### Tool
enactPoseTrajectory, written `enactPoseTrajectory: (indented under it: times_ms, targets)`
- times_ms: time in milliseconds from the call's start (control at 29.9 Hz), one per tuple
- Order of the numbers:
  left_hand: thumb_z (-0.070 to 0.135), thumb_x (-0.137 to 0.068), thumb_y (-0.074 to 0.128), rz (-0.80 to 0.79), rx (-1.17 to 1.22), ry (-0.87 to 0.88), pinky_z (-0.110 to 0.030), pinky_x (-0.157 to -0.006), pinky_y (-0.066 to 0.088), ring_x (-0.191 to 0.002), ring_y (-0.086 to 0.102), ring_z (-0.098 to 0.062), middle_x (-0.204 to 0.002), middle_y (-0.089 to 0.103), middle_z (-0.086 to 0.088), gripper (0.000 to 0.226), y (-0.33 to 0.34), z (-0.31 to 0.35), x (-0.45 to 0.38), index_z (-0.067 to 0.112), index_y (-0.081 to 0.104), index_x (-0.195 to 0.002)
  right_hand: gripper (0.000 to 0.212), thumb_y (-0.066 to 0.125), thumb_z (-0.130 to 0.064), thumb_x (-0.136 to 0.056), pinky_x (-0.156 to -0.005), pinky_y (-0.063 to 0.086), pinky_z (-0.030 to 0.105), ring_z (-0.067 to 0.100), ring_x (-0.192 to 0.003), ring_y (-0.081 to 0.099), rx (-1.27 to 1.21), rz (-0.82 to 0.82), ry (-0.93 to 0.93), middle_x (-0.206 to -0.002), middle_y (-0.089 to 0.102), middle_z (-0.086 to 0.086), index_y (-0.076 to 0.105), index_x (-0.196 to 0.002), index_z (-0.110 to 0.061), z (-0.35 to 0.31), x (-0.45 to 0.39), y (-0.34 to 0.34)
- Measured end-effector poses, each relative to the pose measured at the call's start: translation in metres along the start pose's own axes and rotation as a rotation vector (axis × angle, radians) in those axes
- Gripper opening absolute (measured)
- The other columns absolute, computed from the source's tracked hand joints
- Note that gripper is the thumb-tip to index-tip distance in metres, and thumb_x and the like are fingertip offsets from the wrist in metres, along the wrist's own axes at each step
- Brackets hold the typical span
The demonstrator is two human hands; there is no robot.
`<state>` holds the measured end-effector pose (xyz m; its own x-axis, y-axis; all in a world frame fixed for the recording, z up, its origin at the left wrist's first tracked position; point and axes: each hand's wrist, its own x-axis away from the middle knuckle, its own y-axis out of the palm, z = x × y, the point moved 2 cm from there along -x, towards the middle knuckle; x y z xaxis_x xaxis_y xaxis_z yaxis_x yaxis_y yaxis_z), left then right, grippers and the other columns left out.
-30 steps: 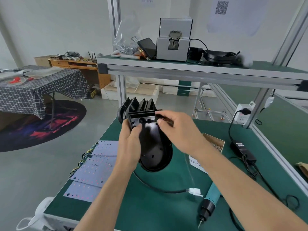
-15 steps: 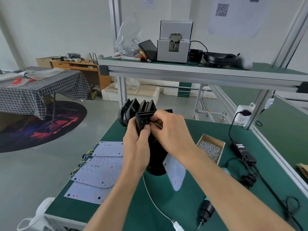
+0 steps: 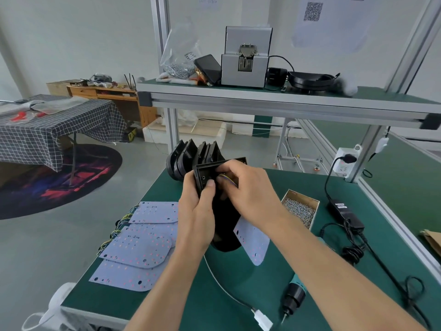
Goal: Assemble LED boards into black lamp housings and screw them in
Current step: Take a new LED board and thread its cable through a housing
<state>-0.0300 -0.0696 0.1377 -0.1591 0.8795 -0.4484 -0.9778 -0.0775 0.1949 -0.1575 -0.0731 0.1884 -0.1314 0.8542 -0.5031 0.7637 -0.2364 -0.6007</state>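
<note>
I hold a black lamp housing (image 3: 224,225) upright above the green table. My left hand (image 3: 196,206) grips its left side, thumb pressed on the square end. My right hand (image 3: 248,192) pinches the yellow and blue wires (image 3: 228,181) at that end. A pale LED board (image 3: 253,242) hangs below my right hand beside the housing. Several more black housings (image 3: 191,156) stand in a row behind it. A fan of LED boards (image 3: 140,244) lies flat at the left.
A cardboard box of screws (image 3: 301,207) sits to the right. An electric screwdriver (image 3: 294,296) lies near the front edge, by a white plug (image 3: 262,318) on a black cable. A power adapter (image 3: 346,215) and cables lie at the right. An overhead shelf (image 3: 262,99) carries a screw feeder.
I turned the housing from its flat back facing me to edge-on and upright. The LED board came into view hanging below my right hand. The cable's white plug slid toward the front edge.
</note>
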Motion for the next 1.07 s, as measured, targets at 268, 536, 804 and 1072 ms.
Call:
enactPoseTrajectory:
  times_ms: [268, 536, 804, 1072]
  targets:
    - [0.025, -0.099, 0.050, -0.009, -0.056, 0.021, -0.014, -0.083, 0.047, -0.098, 0.063, -0.006, -0.102, 0.069, 0.017, 0.015, 0.001, 0.004, 0.004, 0.028, 0.059, -0.112, 0.011, 0.068, -0.024, -0.098, -0.078, 0.054, 0.044, 0.022, -0.089, 0.069, 0.096, 0.190, -0.033, -0.096, 0.075, -0.005, 0.077, -0.103, -0.020, -0.007, 0.010, 0.007]
    - [0.038, -0.100, 0.048, -0.068, -0.186, 0.061, -0.015, -0.079, 0.047, -0.093, 0.061, -0.007, -0.099, 0.067, 0.014, 0.016, -0.002, 0.003, 0.003, 0.029, 0.057, -0.110, 0.018, 0.058, -0.021, -0.103, -0.074, 0.052, 0.046, 0.033, -0.090, 0.066, 0.265, 0.010, -0.148, -0.099, 0.072, 0.003, 0.074, -0.106, -0.012, -0.010, 0.015, 0.004]
    - [0.045, -0.099, 0.048, -0.101, -0.211, 0.071, -0.031, -0.082, 0.051, -0.093, 0.062, -0.015, -0.097, 0.066, 0.009, 0.021, 0.008, 0.010, 0.002, 0.030, 0.057, -0.111, 0.017, 0.066, -0.028, -0.098, -0.062, 0.049, 0.041, 0.026, -0.069, 0.060, 0.179, 0.312, 0.010, -0.076, 0.069, -0.003, 0.071, -0.085, -0.018, -0.005, 0.019, 0.004]
    - [0.045, -0.099, 0.047, -0.095, -0.231, 0.082, -0.021, -0.073, 0.049, -0.084, 0.062, -0.010, -0.091, 0.067, 0.012, 0.019, 0.009, 0.006, 0.004, 0.028, 0.055, -0.105, 0.019, 0.066, -0.030, -0.099, -0.066, 0.051, 0.044, 0.029, -0.070, 0.064, 0.076, 0.250, 0.052, -0.077, 0.073, 0.000, 0.072, -0.089, -0.015, 0.000, 0.020, 0.009]
